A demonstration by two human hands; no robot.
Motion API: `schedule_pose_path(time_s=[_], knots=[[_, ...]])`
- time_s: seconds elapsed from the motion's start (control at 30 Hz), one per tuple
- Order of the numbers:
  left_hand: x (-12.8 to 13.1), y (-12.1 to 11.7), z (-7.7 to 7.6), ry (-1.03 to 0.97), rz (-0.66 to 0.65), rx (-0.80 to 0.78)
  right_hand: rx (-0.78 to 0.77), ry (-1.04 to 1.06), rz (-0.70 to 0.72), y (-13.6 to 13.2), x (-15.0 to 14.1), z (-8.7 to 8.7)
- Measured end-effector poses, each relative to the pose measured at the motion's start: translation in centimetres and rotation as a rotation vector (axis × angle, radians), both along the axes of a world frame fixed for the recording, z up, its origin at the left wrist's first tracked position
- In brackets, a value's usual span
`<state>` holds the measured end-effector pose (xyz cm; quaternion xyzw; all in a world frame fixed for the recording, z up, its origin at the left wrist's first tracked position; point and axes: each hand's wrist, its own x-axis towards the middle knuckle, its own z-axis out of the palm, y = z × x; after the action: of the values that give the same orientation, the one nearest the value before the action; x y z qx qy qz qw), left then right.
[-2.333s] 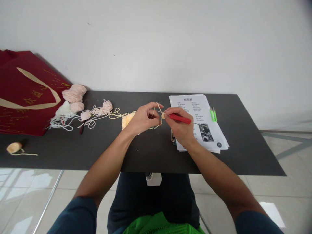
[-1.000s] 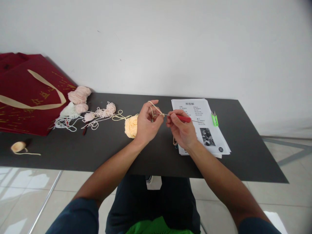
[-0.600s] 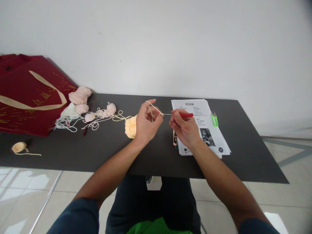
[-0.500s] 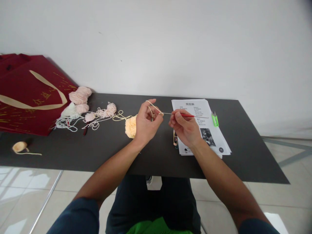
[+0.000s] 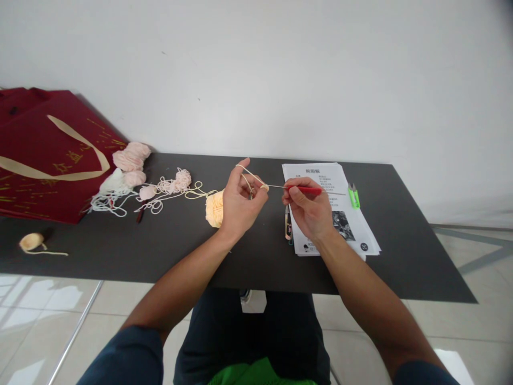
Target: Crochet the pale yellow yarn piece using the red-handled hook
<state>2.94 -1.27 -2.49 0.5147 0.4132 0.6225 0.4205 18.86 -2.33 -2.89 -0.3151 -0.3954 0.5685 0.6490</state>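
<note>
My left hand [image 5: 243, 197] pinches a small piece of pale yellow crochet work [image 5: 264, 187] between thumb and finger, with yellow yarn [image 5: 251, 174] looped over its raised index finger. In my right hand [image 5: 306, 208] is a crochet hook [image 5: 306, 190] with a red handle, held like a pen. The hook's thin metal shaft points left and its tip meets the crochet work; stitches are too small to make out. Partly behind my left wrist lies a yellow yarn ball [image 5: 215, 208], its strand trailing left.
Printed sheets [image 5: 352, 235] lie under my right hand, with green thread snips [image 5: 354, 196] on their right edge. Pink yarn balls [image 5: 132, 156] and tangled strands lie left, by a dark red bag [image 5: 48, 155]. A small cream crocheted piece [image 5: 32, 241] sits front left on the dark table [image 5: 417, 256].
My right hand has shifted slightly right, and the hook has turned so more of its red handle shows. My left index finger has risen a little, moving the yarn with it.
</note>
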Motion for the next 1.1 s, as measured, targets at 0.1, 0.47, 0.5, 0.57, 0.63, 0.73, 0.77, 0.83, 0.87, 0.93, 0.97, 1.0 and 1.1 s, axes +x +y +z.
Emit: schedule_pose_path(time_s=[0.1, 0.47, 0.5, 0.57, 0.63, 0.73, 0.77, 0.83, 0.87, 0.93, 0.97, 1.0, 1.1], knots=[[-0.1, -0.1, 0.0, 0.021, -0.002, -0.023, 0.074, -0.028, -0.027, 0.1, 0.2, -0.3], [-0.1, -0.1, 0.1, 0.056, 0.018, -0.028, 0.227, -0.179, -0.084, 0.1, 0.7, -1.0], [-0.1, -0.1, 0.1, 0.055, 0.019, -0.02, 0.228, -0.189, -0.087, 0.1, 0.7, -1.1], [0.0, -0.2, 0.1, 0.059, 0.026, -0.001, 0.229, -0.212, -0.1, 0.1, 0.7, -1.2], [0.0, -0.2, 0.0, 0.067, 0.039, 0.022, 0.236, -0.239, -0.128, 0.0, 0.6, -1.1], [0.1, -0.2, -0.3, 0.074, 0.072, 0.067, 0.275, -0.304, -0.176, -0.5, 0.2, -0.9], [0.1, -0.2, -0.5, 0.078, 0.086, 0.087, 0.294, -0.338, -0.193, -0.7, 0.0, -0.7], [0.1, -0.2, -0.7, 0.096, 0.124, 0.127, 0.336, -0.428, -0.239, -1.2, -0.3, -0.6], [0.1, -0.3, -0.7, 0.108, 0.143, 0.138, 0.358, -0.476, -0.263, -1.4, -0.5, -0.5], [0.0, -0.4, -0.7, 0.122, 0.169, 0.132, 0.404, -0.556, -0.304, -1.8, -0.8, -0.6], [0.0, -0.4, -0.6, 0.122, 0.173, 0.113, 0.431, -0.588, -0.32, -1.9, -0.9, -0.7], [0.0, -0.4, -0.5, 0.115, 0.173, 0.086, 0.457, -0.618, -0.334, -2.1, -1.0, -0.9], [0.0, -0.3, 0.0, 0.065, 0.165, -0.014, 0.533, -0.701, -0.374, -2.2, -1.1, -1.1]])
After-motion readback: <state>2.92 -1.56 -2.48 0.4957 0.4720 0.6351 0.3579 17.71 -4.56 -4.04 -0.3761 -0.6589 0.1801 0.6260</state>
